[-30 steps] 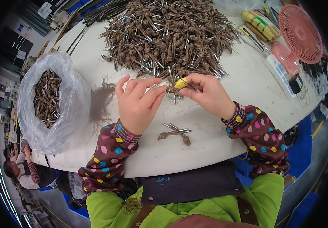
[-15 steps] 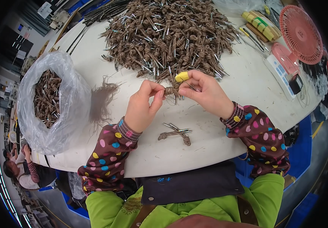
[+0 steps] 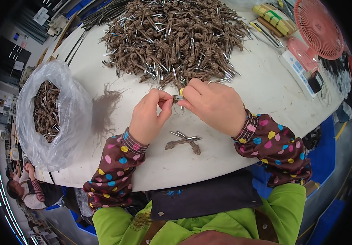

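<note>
My left hand [image 3: 150,112] pinches a short knotted brown cord [image 3: 175,101] between thumb and forefinger, just in front of the big pile. Right against it, my right hand [image 3: 216,105] is closed, its back turned upward, with a yellow cover on one finger. A slim metal tool shows at its fingertips, touching the cord; its kind is mostly hidden by the fingers. Closer to me on the table, two knotted cords with metal tips [image 3: 184,141] lie crossed.
A large pile of knotted cords [image 3: 172,41] covers the far table [image 3: 261,87]. At left stands a clear plastic bag [image 3: 78,118] of similar cords beside loose brown fibres [image 3: 107,108]. Far right hold a pink fan [image 3: 320,28], a white power strip [image 3: 298,73] and a yellow-handled tool [image 3: 265,33].
My right hand has rolled over, back up, and its fingertips have come in against the cord and my left fingers. The view has shifted slightly.
</note>
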The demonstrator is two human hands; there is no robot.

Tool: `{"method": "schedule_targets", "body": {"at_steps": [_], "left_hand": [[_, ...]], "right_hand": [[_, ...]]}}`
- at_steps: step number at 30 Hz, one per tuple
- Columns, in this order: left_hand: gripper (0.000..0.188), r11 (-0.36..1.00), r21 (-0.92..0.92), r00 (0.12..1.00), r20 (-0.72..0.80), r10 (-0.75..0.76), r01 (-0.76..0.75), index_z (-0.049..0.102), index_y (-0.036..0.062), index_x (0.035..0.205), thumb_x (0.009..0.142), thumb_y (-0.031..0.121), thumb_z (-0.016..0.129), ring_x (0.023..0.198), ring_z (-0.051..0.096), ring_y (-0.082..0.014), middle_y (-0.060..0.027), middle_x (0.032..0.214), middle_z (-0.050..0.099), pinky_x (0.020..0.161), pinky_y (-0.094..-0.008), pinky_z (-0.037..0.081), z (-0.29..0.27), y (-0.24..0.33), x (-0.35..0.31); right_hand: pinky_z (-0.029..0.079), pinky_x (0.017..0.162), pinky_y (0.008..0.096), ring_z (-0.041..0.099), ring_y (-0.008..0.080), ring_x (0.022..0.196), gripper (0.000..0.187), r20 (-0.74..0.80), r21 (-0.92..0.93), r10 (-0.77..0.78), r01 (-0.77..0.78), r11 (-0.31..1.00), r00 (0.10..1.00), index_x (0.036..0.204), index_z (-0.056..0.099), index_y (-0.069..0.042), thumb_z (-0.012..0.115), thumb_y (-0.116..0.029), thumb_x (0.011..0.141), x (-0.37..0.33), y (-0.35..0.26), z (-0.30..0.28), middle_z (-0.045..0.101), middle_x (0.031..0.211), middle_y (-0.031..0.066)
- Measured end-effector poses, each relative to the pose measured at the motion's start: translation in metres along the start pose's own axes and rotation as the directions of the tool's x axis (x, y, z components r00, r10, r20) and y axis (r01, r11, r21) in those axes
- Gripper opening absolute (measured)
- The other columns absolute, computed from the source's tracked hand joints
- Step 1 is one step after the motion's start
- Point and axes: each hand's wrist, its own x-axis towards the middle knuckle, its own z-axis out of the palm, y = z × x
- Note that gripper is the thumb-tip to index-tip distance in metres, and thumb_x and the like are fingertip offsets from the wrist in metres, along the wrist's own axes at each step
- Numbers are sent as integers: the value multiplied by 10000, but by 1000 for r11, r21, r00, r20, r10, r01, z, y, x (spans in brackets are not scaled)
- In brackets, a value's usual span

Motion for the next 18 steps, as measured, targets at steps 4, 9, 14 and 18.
{"method": "schedule_targets", "body": {"at_steps": [4,9,14,18], "left_hand": [[116,1000,-23,1000,2,10,-10,533,-5,908,823,-12,611,752,653,-172,-83,799,640,679,-260,500,1,0,0],[135,998,38,999,-10,52,-52,531,1,901,802,-18,622,697,627,-180,-85,781,628,642,-268,496,2,2,-1],[155,993,74,996,-6,94,-93,530,1,889,780,-26,636,674,618,-205,-96,777,603,609,-287,495,2,5,0],[165,995,49,996,-4,88,-88,530,-4,888,770,-42,639,673,620,-211,-104,785,590,600,-297,502,2,6,0]], "right_hand": [[413,495,292,514,160,556,222,-3,-34,-20,20,999,1000,793,502,-112,644,-282,811,0,-1,-1,453,739,16],[419,505,281,521,139,594,155,17,-103,-55,57,993,998,775,502,-121,631,-207,773,1,-5,-5,451,737,5],[430,530,251,542,117,593,89,17,-175,-98,99,980,995,739,513,-137,593,-146,701,1,-7,-6,463,716,-15],[426,528,250,540,114,593,91,13,-184,-125,126,975,992,729,510,-137,595,-150,697,3,-6,-7,458,707,-17]]}}
